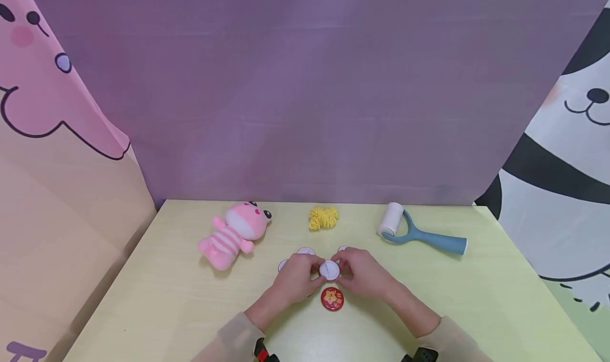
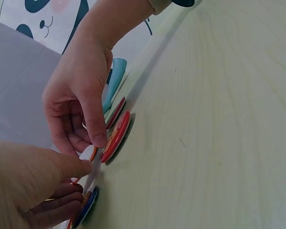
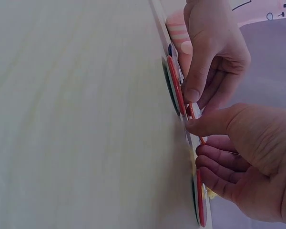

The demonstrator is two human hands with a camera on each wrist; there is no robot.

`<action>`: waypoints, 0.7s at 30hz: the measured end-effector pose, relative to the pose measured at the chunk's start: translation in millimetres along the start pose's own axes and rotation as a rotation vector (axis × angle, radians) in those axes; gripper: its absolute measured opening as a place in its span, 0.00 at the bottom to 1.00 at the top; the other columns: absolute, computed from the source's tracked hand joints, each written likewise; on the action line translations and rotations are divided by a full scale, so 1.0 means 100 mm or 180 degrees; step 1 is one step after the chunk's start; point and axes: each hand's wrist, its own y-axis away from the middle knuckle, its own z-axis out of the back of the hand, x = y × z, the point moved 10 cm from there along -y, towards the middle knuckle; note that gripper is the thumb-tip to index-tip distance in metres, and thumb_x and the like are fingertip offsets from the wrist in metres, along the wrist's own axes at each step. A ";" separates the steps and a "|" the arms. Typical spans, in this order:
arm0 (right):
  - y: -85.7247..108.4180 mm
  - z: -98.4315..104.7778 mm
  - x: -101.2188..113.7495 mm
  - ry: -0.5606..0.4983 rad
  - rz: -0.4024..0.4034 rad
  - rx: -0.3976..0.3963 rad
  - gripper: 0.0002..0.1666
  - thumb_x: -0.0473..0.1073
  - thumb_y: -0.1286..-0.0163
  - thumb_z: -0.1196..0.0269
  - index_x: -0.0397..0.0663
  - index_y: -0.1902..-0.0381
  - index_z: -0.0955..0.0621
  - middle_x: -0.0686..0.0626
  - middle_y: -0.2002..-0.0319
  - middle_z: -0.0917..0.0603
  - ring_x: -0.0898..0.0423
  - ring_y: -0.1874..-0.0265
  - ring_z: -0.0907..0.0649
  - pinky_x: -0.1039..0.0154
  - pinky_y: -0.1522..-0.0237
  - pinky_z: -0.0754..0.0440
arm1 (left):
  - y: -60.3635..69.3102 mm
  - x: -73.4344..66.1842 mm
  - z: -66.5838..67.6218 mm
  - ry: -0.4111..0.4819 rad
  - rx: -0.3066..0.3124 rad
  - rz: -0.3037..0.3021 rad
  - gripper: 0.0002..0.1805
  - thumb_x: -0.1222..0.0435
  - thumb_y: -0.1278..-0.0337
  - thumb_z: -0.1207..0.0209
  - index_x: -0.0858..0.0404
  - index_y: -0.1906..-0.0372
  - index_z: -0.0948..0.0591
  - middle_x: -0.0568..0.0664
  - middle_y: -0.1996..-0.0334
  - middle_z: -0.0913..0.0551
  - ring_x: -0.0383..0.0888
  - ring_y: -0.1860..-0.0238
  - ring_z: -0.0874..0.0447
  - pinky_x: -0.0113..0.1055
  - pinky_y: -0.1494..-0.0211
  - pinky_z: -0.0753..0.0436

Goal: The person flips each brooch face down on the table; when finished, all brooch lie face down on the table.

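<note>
1 white disc (image 1: pixel 329 270): mid-desk (image 1: pixel 381 319) | left hand (image 1: pixel 297 277), right hand (image 1: pixel 364 272): pinching its rim, 9 and 3 o'clock | red badge (image 1: pixel 332 299): 6 o'clock, near | risk: uneven fingertip grip could flip disc onto badge

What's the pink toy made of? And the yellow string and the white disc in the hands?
Disc: perhaps plastic, smooth with a crisp round rim, but metal is possible.
Toy: probably plush fabric, matte and plump.
String: maybe yarn, matte, in thin bunched strands.

White disc (image 1: pixel 329 270), red gold-patterned badge (image 1: pixel 332 299)
</note>
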 end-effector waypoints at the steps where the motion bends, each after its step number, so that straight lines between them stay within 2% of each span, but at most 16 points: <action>1: 0.00 0.00 0.00 0.0028 -0.0021 0.0004 0.15 0.37 0.39 0.21 0.46 0.54 0.12 0.54 0.65 0.14 0.61 0.65 0.19 0.67 0.58 0.15 | 0.00 -0.02 0.01 -0.0047 0.0004 0.0008 0.14 0.63 0.38 0.25 0.63 0.50 0.09 0.46 0.64 0.09 0.35 0.64 0.18 0.25 0.57 0.16; 6: 0.00 -0.02 -0.01 0.0124 -0.0118 0.0030 0.15 0.38 0.40 0.21 0.46 0.55 0.12 0.55 0.63 0.15 0.61 0.62 0.19 0.64 0.53 0.13 | 0.00 -0.04 0.00 -0.0229 0.0043 0.0073 0.14 0.63 0.40 0.24 0.63 0.52 0.08 0.46 0.64 0.08 0.35 0.64 0.18 0.26 0.56 0.15; 11: 0.02 -0.04 -0.01 0.0134 -0.0125 0.0034 0.15 0.37 0.40 0.21 0.46 0.56 0.12 0.55 0.64 0.15 0.62 0.63 0.21 0.64 0.54 0.14 | 0.00 -0.04 -0.03 -0.0367 0.0052 0.0121 0.15 0.62 0.42 0.23 0.62 0.51 0.08 0.45 0.64 0.08 0.34 0.64 0.18 0.27 0.56 0.15; 21: 0.02 -0.06 0.00 0.0178 -0.0230 0.0029 0.16 0.38 0.39 0.21 0.44 0.52 0.11 0.54 0.63 0.16 0.60 0.62 0.21 0.62 0.53 0.13 | -0.04 -0.02 0.00 -0.0435 0.0047 0.0298 0.14 0.61 0.45 0.21 0.63 0.56 0.08 0.45 0.67 0.12 0.36 0.65 0.23 0.28 0.57 0.17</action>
